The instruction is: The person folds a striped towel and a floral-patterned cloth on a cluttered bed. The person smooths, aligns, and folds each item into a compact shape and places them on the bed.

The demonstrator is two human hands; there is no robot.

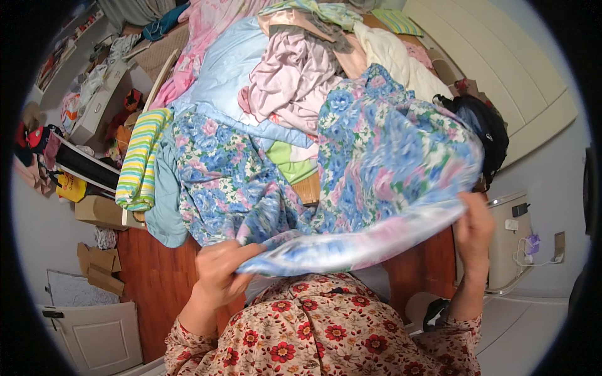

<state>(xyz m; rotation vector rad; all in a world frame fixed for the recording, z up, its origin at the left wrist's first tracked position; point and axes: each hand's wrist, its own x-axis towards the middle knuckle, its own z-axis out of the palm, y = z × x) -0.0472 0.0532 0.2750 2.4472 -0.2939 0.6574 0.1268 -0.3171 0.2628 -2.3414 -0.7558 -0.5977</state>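
Blue floral trousers (376, 141) are stretched between my two hands, their two legs spread forward over a heap of clothes and bedding. My left hand (225, 268) grips one end of the waistband, low and left of centre. The waistband's other end is in my right hand (474, 225), which is higher and off to the right. The near edge, with its pale inside showing, is blurred. Between the trouser legs lie a pale pink crumpled cloth (296, 80), a light blue quilt (230, 61) and a green cloth (291, 162).
A striped yellow-and-green folded cloth (143, 160) and a teal cloth (167, 197) hang at the bed's left corner. At the right are a black bag (484, 127) and a beige cabinet (505, 244). Cardboard (101, 268) stands on the red wood floor (150, 272) near a white door (94, 333).
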